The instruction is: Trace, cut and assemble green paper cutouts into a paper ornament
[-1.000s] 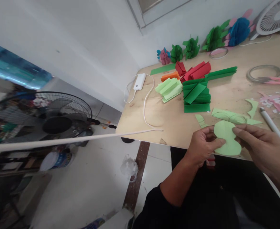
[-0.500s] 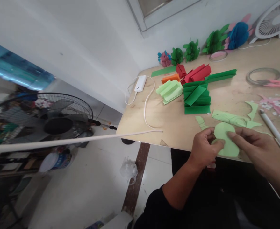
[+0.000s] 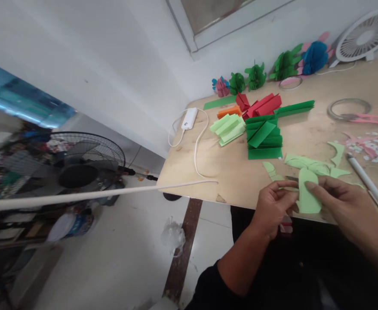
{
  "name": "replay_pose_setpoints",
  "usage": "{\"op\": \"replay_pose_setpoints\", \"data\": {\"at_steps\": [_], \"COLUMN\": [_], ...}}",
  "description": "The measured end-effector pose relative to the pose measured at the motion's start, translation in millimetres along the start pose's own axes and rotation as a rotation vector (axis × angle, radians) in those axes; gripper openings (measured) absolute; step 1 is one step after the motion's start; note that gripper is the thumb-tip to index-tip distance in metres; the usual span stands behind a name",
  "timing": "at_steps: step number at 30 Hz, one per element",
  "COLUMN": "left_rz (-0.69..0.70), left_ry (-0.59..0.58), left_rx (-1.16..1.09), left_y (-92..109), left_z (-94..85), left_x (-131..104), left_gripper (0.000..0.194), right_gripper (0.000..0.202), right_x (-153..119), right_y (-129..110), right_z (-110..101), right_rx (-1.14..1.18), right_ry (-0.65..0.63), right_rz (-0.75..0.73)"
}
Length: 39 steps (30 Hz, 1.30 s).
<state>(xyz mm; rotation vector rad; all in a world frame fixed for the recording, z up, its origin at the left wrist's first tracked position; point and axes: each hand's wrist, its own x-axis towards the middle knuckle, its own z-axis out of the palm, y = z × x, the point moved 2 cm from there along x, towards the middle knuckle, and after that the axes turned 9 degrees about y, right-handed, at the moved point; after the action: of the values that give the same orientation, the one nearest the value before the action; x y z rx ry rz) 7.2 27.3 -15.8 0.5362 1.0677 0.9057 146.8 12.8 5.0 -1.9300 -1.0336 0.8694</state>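
A light green paper piece [image 3: 308, 193] with a rounded top is upright between my hands at the table's front edge. My right hand [image 3: 343, 198] grips it, thumb across its front. At its left side my left hand [image 3: 274, 202] is closed, fingertips pinched together near the paper's edge; what lies between them is too small to tell. Just behind the hands lie light green cut scraps [image 3: 318, 164] and a smaller scrap [image 3: 270, 169]. A white pen [image 3: 369, 183] rests to the right of my right hand.
Folded green [image 3: 264, 137], red [image 3: 264, 105] and pale green [image 3: 228, 128] papers lie mid-table. Pink-handled scissors [image 3: 371, 119], a tape roll [image 3: 349, 107] and white bits sit right. Paper figures [image 3: 256, 76] and a small fan [image 3: 366, 36] stand behind. A white cable [image 3: 111, 192] crosses left.
The paper in my hands has turned and now looks narrower. My left thumb has come off its front, and my left fingers have drawn together beside it. The view has shifted slightly.
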Motion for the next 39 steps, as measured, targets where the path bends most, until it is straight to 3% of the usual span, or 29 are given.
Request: {"op": "replay_pose_setpoints", "data": {"at_steps": [9, 15, 22, 27, 39], "left_rz": [-0.003, 0.065, 0.134, 0.137, 0.102], "left_ry": [0.028, 0.09, 0.078, 0.098, 0.068], "left_rx": [0.007, 0.009, 0.06, 0.064, 0.141], "left_y": [-2.6, -1.9, -1.3, 0.3, -2.0], "left_z": [5.9, 4.5, 4.5, 4.3, 0.0], "left_x": [0.3, 2.6, -0.1, -0.2, 2.9], "left_gripper": [0.045, 0.042, 0.039, 0.027, 0.033], "right_gripper": [0.037, 0.047, 0.04, 0.042, 0.04], "right_x": [2.8, -0.4, 2.7, 1.5, 2.1], "right_y": [1.2, -6.7, -5.6, -4.7, -4.4], "right_z": [3.3, 2.6, 4.8, 6.6, 7.6], "right_rx": [0.041, 0.04, 0.023, -0.002, -0.043], "right_ry": [-0.039, 0.015, 0.013, -0.056, -0.13], "right_rz": [-0.039, -0.066, -0.055, -0.035, -0.145]}}
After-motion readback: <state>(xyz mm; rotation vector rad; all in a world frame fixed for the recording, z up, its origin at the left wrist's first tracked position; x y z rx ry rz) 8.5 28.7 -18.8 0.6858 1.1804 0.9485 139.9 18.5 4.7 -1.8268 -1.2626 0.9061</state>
